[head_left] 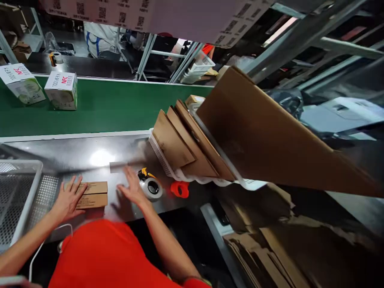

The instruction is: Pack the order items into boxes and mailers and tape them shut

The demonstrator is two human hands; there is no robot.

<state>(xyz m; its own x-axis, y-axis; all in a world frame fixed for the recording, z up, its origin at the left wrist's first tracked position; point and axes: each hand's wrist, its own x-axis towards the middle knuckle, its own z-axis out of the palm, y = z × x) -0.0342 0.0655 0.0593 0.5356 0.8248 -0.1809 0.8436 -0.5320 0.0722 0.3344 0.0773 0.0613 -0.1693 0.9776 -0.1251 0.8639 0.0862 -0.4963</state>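
A small brown cardboard box (95,194) lies flat on the metal worktop (72,150), a seam running along its top and faint print on it. My left hand (67,200) rests on the box's left end, fingers spread. To the right of the box, my right hand (133,189) is open above the worktop, fingers apart and slightly blurred. Just beyond its fingertips is a small greyish rectangular piece (118,167); whether they touch it I cannot tell. Close by on the right sits a tape dispenser with a roll of tape (152,188), and past it an orange-red ring-shaped object (180,189).
A white perforated basket (39,176) stands at the left. On the right, a white rack (163,154) holds upright cardboard sheets (174,140), a large one leaning outward. Two printed cartons (62,90) sit on the green belt (120,106). Folded cardboard (264,256) is stacked lower right.
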